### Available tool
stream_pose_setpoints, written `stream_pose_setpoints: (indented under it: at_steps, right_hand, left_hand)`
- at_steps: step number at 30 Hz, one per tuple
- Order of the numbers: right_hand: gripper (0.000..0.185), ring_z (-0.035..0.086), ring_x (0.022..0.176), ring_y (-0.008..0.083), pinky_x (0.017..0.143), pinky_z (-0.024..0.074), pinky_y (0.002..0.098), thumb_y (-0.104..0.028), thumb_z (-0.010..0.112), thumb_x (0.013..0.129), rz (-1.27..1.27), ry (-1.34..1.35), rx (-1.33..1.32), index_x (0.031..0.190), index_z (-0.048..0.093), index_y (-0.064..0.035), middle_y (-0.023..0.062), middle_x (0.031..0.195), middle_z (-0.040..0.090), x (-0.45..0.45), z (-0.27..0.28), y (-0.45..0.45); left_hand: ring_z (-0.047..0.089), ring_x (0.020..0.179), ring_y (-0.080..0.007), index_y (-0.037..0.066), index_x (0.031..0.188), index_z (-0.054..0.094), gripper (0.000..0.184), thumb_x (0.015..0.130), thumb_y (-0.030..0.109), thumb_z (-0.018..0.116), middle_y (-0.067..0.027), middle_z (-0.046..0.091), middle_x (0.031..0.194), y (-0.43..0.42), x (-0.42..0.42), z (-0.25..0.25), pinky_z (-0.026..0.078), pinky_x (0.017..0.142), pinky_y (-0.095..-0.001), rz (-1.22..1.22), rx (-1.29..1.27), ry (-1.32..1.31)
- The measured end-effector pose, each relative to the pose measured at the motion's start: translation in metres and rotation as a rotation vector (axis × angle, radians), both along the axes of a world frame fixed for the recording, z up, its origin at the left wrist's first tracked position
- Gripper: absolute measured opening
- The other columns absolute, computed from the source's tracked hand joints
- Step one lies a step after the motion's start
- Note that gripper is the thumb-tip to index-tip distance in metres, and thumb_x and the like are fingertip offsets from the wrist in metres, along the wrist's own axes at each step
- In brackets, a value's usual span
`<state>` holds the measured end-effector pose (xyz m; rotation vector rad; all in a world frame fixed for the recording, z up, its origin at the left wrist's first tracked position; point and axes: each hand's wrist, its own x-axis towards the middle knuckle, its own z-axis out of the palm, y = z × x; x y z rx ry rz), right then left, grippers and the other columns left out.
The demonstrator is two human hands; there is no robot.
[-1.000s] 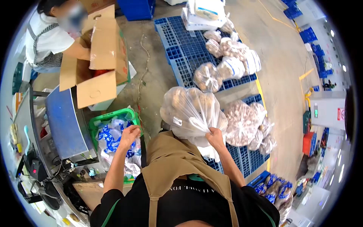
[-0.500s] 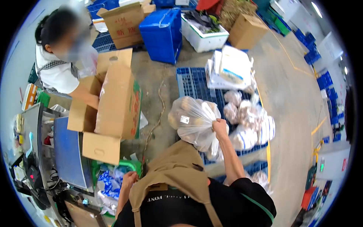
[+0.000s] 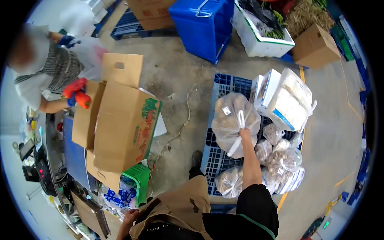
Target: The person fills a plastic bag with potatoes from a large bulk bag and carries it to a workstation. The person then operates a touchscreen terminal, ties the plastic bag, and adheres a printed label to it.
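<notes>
My right hand (image 3: 244, 132) is closed on the gathered neck of a large clear plastic bag (image 3: 231, 114) with round brownish things inside and a white label. This bag is over the blue pallet (image 3: 208, 154), beside smaller filled bags (image 3: 280, 156) and white packages (image 3: 289, 98). Whether the bag rests on the pallet I cannot tell. Low at the left, my left hand (image 3: 131, 216) is beside my brown apron, near the green basket (image 3: 140, 180) of plastic bags; its fingers are partly hidden.
At the left, a co-worker (image 3: 44, 76) holds red items beside an open cardboard box (image 3: 120, 124). A blue bin (image 3: 200, 30), a white foam box (image 3: 262, 42) and a brown carton (image 3: 316, 46) stand ahead. A cord lies on the floor (image 3: 176, 100).
My right hand has carried the large bag forward and right, over the pallet by the white packages. My view has turned. The co-worker's hand has come out of the box with red items.
</notes>
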<state>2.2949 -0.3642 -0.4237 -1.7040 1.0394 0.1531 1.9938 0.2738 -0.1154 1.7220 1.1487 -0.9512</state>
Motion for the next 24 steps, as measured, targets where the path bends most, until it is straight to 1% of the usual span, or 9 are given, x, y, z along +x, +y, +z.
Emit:
stream_pose_setpoints:
  at_steps: [4,8,10,14,16,18,20,21,24]
  right_hand:
    - [0.026,0.064,0.081,0.0366,0.07,0.0477,0.0431,-0.013,0.055,0.072,0.275,-0.026,-0.195,0.09,0.059,0.0054,0.023,0.079,0.065,-0.013,-0.03,0.013]
    - [0.044,0.058,0.098,0.0442,0.084,0.047,0.0459,-0.017,0.059,0.074,0.47,0.362,-0.453,0.113,0.05,-0.0001,0.0249,0.105,0.062,-0.003,-0.007,0.034]
    - [0.04,0.058,0.099,0.0416,0.084,0.0471,0.0456,-0.02,0.062,0.074,0.558,0.182,-0.826,0.109,0.055,-0.0019,0.0241,0.105,0.062,-0.009,-0.007,0.045]
    - [0.038,0.056,0.106,0.0381,0.091,0.0442,0.0424,-0.013,0.057,0.078,0.842,-0.215,-0.368,0.112,0.058,0.0027,0.0232,0.11,0.06,-0.035,0.046,0.084]
    - [0.034,0.055,0.104,0.0397,0.09,0.0433,0.0455,-0.008,0.046,0.083,1.03,0.203,-0.407,0.112,0.057,0.0056,0.0249,0.109,0.06,-0.062,0.039,0.11]
    - [0.025,0.06,0.059,0.0283,0.054,0.0486,0.04,-0.018,0.05,0.083,0.961,0.036,-0.242,0.091,0.061,0.0017,0.016,0.068,0.061,-0.122,-0.1,0.097]
    - [0.026,0.061,0.07,0.0358,0.069,0.0502,0.0418,-0.012,0.052,0.075,1.305,0.192,-0.086,0.087,0.061,0.0097,0.0222,0.074,0.064,-0.13,-0.04,0.148]
    - [0.019,0.058,0.058,0.0257,0.058,0.0495,0.0354,-0.004,0.053,0.072,1.248,0.072,0.084,0.082,0.061,0.0099,0.0142,0.063,0.061,-0.133,0.085,0.213]
    - [0.023,0.057,0.054,0.019,0.052,0.0473,0.0312,-0.001,0.052,0.072,1.228,0.165,0.32,0.09,0.062,0.0088,0.0098,0.063,0.06,-0.171,0.0,0.247]
  left_hand:
    - [0.06,0.072,-0.0162,-0.004,0.111,0.058,0.037,0.084,0.021,0.063,-0.0078,0.063,0.083,-0.041,0.057,0.001,0.05,0.064,-0.0295,0.073,-0.101,0.041]
    - [0.064,0.081,-0.0185,-0.005,0.115,0.054,0.042,0.089,0.026,0.061,-0.0111,0.065,0.092,-0.064,0.095,0.003,0.051,0.073,-0.0312,0.049,-0.164,-0.13]
    - [0.064,0.084,-0.018,-0.005,0.117,0.054,0.041,0.091,0.026,0.059,-0.0116,0.065,0.095,-0.072,0.11,0.007,0.051,0.075,-0.0305,0.009,-0.203,-0.209]
    - [0.061,0.081,-0.0149,-0.003,0.116,0.057,0.037,0.093,0.026,0.055,-0.0087,0.066,0.092,-0.059,0.073,0.006,0.05,0.074,-0.0288,-0.033,-0.207,-0.257]
    - [0.061,0.076,-0.0146,0.0,0.113,0.06,0.034,0.09,0.025,0.058,-0.0076,0.066,0.088,-0.048,0.043,0.007,0.05,0.07,-0.0284,0.044,-0.209,-0.291]
    - [0.061,0.075,-0.0143,0.001,0.111,0.061,0.033,0.088,0.025,0.058,-0.007,0.066,0.088,-0.029,-0.003,-0.004,0.05,0.065,-0.0284,0.138,-0.155,-0.298]
    - [0.062,0.076,-0.0139,0.002,0.11,0.062,0.032,0.087,0.024,0.06,-0.007,0.066,0.088,-0.011,-0.042,0.0,0.05,0.063,-0.0284,0.268,-0.113,-0.315]
    - [0.063,0.077,-0.0137,0.002,0.11,0.062,0.032,0.086,0.024,0.06,-0.0069,0.066,0.088,0.0,-0.066,-0.002,0.05,0.062,-0.0284,0.318,-0.107,-0.318]
    - [0.064,0.076,-0.0143,0.003,0.111,0.062,0.033,0.084,0.022,0.062,-0.0071,0.067,0.087,0.034,-0.15,-0.042,0.05,0.06,-0.0286,0.553,-0.133,-0.4]
